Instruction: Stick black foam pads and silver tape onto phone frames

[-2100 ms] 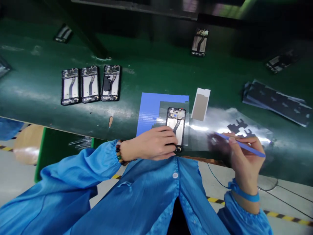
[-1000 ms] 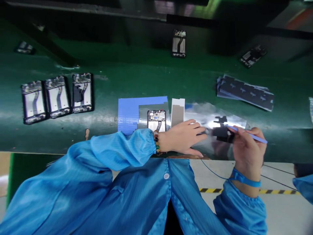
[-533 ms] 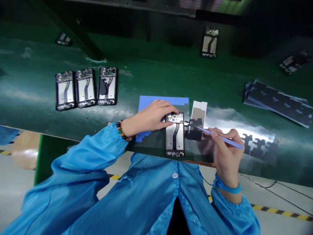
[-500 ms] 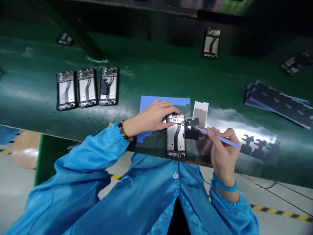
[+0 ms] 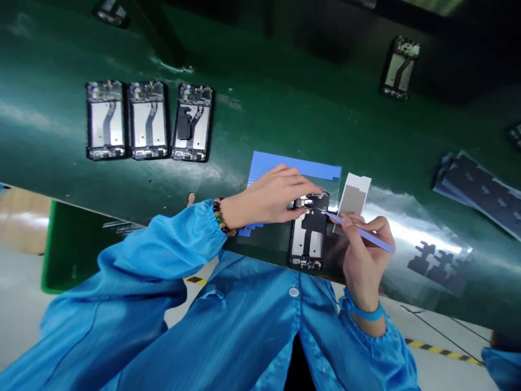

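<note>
- Head view, and we are looking down on an open phone frame (image 5: 308,233) lying near the front edge of the green bench (image 5: 285,108); it is our landmark.
- Left hand (image 5: 272,196) comes in from the left side of the phone frame, fingertips pinched at the frame's top end, pressing there; it lies partly over the blue sheet (image 5: 293,165) that spreads out from the frame's upper left.
- Right hand (image 5: 364,255) sits just right of the phone frame, closed in a pen grip around a thin blue stylus (image 5: 360,232).
- Stylus tip points left and reaches the frame's upper right corner, close beside the left fingertips.
- A dark cut-out sticker (image 5: 312,222) lies across the upper middle of the phone frame, right between the two hands.
- Just to the right of the frame's top end, a small white-edged grey card (image 5: 353,198) lies flat.
- Farther right, a shiny film sheet (image 5: 423,239) carries more dark cut-outs (image 5: 437,263), with a stack of dark sheets (image 5: 478,190) beyond it.
- Well up and left of the frame, three more phone frames (image 5: 148,120) are lined up side by side; another one (image 5: 399,68) lies alone up to the right.
</note>
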A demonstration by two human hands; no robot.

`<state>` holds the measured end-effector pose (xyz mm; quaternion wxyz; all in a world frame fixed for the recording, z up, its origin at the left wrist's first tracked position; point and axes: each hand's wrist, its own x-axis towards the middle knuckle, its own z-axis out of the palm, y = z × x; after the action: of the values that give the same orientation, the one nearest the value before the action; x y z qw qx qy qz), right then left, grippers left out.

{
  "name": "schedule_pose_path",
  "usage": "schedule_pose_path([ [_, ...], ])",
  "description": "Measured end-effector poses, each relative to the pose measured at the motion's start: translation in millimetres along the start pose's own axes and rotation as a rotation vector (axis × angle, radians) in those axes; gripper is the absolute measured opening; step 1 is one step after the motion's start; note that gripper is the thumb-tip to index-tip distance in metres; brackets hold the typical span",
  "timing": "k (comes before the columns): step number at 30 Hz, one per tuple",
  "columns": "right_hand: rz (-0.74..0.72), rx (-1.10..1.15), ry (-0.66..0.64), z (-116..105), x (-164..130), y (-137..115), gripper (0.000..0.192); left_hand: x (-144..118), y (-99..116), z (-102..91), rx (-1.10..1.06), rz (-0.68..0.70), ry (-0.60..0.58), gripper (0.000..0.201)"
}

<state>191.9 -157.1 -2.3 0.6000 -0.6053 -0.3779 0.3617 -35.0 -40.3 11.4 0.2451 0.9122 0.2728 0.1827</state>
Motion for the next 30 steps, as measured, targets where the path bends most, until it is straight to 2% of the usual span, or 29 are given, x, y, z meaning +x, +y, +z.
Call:
schedule_pose_path([
  [12,-0.015,-0.024,-0.018,1.0,1.5,-1.1,0.035,-0.1,-0.8,0.9,0.014,0.012,0.004,0.032],
  [20,0.045,-0.05,-0.009,-1.0,3.5,-2.9,0.036,-2.9,3.1,2.2,0.188,0.063,-0.07,0.033],
  [22,0.017,-0.031,0.05,-6.5,8.1,-5.0,0.038,-2.2,4.3,1.6,0.228,0.066,-0.078,0.036],
  [25,-0.061,-0.021,0.21,-20.0,18.4,-7.7,0.039,-5.1,10.9,0.2,0.296,0.072,-0.057,0.038],
  [27,-0.091,-0.036,0.28,-29.3,24.4,-6.8,0.038,-14.6,22.6,1.7,0.325,0.123,-0.045,0.039],
  [30,-0.118,-0.06,0.311,-37.0,28.9,-0.2,0.032,-41.3,49.2,13.6,0.304,0.249,-0.097,0.048],
])
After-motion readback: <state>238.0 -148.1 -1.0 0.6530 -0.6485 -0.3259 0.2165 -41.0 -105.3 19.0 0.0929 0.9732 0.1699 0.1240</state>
